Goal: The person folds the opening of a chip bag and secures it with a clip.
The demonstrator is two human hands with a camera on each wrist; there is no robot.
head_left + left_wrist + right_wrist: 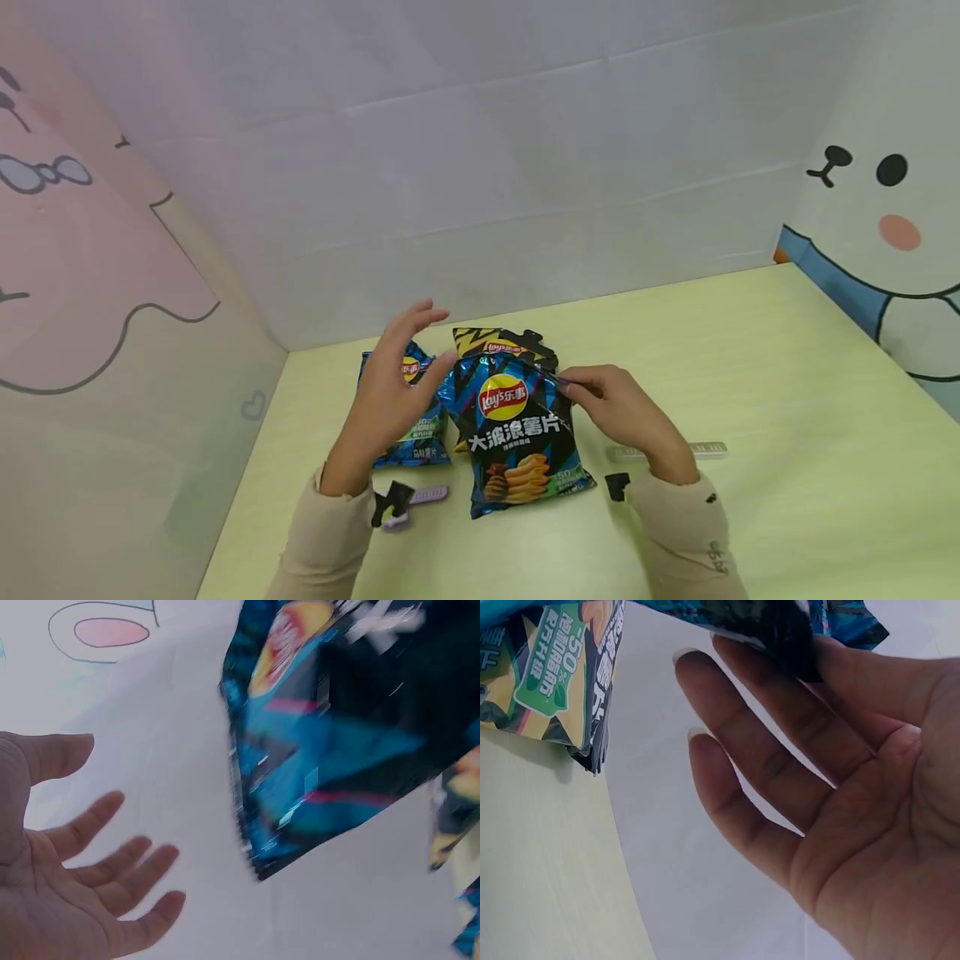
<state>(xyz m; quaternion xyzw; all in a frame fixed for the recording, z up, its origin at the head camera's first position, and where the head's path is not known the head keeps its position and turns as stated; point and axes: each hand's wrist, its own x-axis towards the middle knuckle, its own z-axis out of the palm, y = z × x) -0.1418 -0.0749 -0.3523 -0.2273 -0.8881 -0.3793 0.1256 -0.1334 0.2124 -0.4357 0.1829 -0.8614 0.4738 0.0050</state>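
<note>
Right hand point(626, 410) pinches a shiny chip bag point(517, 442)
Head view: the bag is over the yellow table point(750, 358), in front of a black-and-yellow bag point(487, 338); the left hand point(386, 398) holds nothing, fingers apart. Left wrist view: the bag's plastic looks slick and crinkly, with a thin edge. Right wrist view: thumb and finger clamp it. It's likely light, soft, puffy and easy to crush, so the flat edge seems best to hold.

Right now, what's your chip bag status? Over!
Right hand pinching top corner of front blue bag. Left hand open, apart from that bag. Possible clutter: second blue bag alongside, yellow-striped bag behind.
</note>
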